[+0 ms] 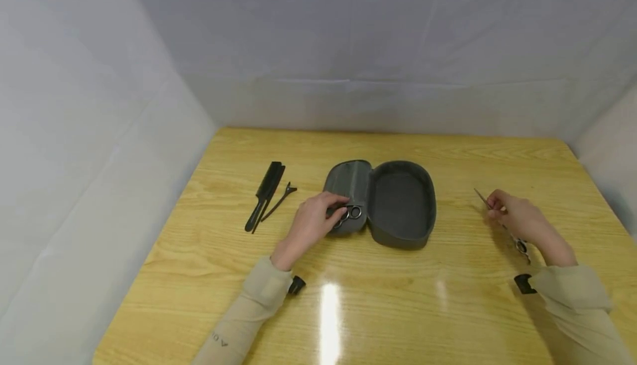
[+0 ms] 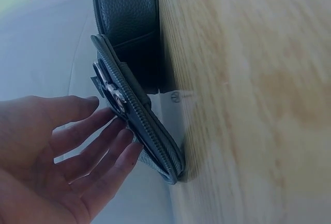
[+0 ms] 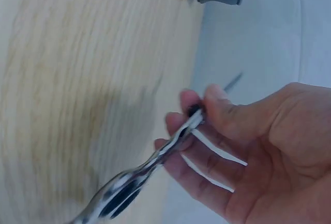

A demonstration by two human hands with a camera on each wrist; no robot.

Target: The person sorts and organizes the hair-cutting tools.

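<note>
**Open case, one pair of scissors in each hand's reach**

We find the grey case (image 1: 398,204) lying open mid-table (image 1: 348,309). Scissors (image 1: 350,212) sit in its lid half, ring handles outward, presumably held there by the lining. The left hand (image 1: 313,224) rests relaxed fingertips (image 2: 116,125) on those rings without closing on them. Well apart, the right hand (image 1: 517,218) pinches a second pair of scissors (image 3: 155,167) near the blades (handles trailing toward the wrist). A comb (image 1: 265,194) and clip (image 1: 281,200) lie left.
</note>
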